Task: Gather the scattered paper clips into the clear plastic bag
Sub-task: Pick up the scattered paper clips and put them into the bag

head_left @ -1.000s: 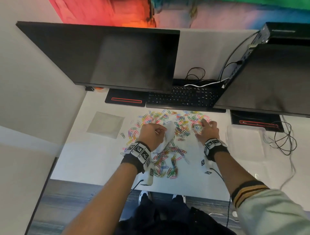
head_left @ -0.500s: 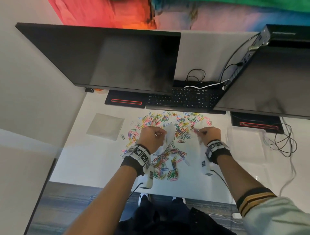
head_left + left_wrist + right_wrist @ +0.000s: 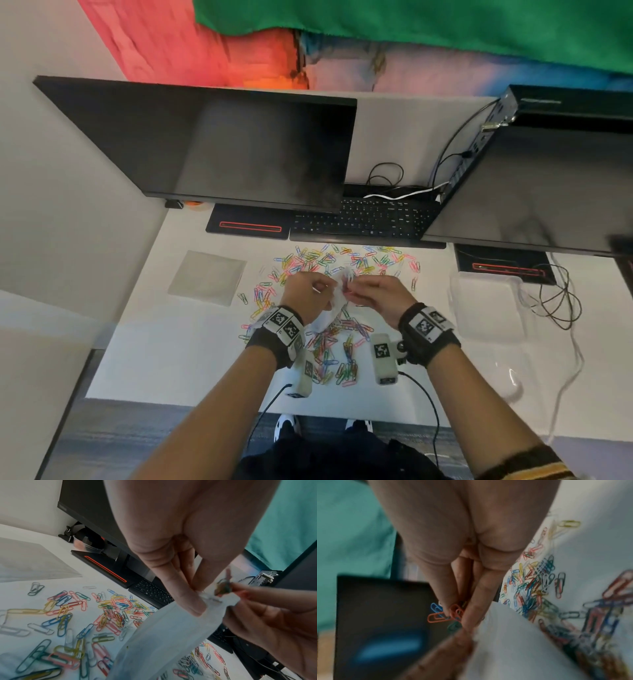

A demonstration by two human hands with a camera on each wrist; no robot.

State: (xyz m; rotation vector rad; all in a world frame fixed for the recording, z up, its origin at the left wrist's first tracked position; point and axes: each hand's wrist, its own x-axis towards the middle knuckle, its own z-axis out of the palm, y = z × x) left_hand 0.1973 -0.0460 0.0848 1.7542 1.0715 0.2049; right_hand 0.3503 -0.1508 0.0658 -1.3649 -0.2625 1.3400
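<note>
White smooth desk (image 3: pixel 178 346), left to right: flat translucent square sheet (image 3: pixel 208 277) lying well left of the clip spread; black monitor (image 3: pixel 219 144) above it with a black base with a red stripe (image 3: pixel 249 226) under it; black keyboard (image 3: pixel 368 219) behind the clips. Paper clips (image 3: pixel 329 356), thin bent wire loops in pink, blue, yellow, green and white, are scattered across the desk middle, under and around both hands, many overlapping. Left hand (image 3: pixel 306 295) is raised just above the clips, fingers curled, thumb and fingertips (image 3: pixel 193 601) pinching the top edge of the clear plastic bag (image 3: pixel 164 639); the bag is thin, cloudy, crinkled film that hangs from the pinch down toward the desk between the two wrists. Right hand (image 3: pixel 375 294) is just beside the left, touching at the bag's mouth, fingers together and clamped on a small bunch of clips (image 3: pixel 452 614), orange, blue and green, held at the bag's opening; in the left wrist view this bunch is blurred. Whether any clips are already inside the bag cannot be told. Further right: a clear, glossy plastic container (image 3: pixel 489 308) on the desk, a second black base with a red stripe (image 3: pixel 507 267), a loose tangle of black cables (image 3: pixel 558 301), and a second dark monitor (image 3: pixel 534 185) overhead.
</note>
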